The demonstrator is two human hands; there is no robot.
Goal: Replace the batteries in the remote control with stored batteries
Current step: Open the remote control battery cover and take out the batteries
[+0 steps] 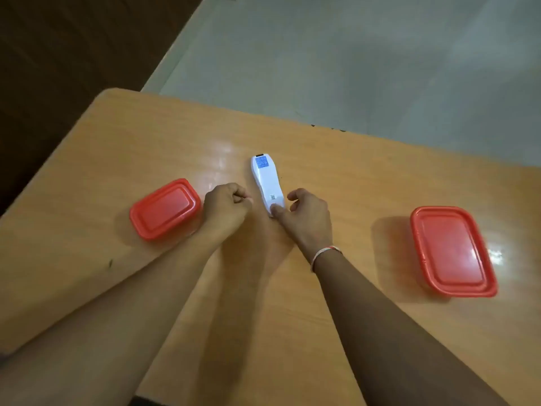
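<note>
A white remote control (pixel 267 183) lies face down in the middle of the wooden table (pixel 351 177), with a blue label near its far end. My right hand (pixel 307 218) rests at its near end, thumb pressing on the back cover, the other fingers loosely curled. My left hand (pixel 225 208) is a closed fist just left of the remote, not touching it; I cannot see anything inside it. A small box with a red lid (pixel 165 208) stands left of that hand. A larger red-lidded box (pixel 452 250) stands at the right. Both lids are on, so their contents are hidden.
The table's far edge runs diagonally, with a pale floor (pixel 351 54) beyond it and a dark area at the far left. A thin band sits on my right wrist (pixel 323 254).
</note>
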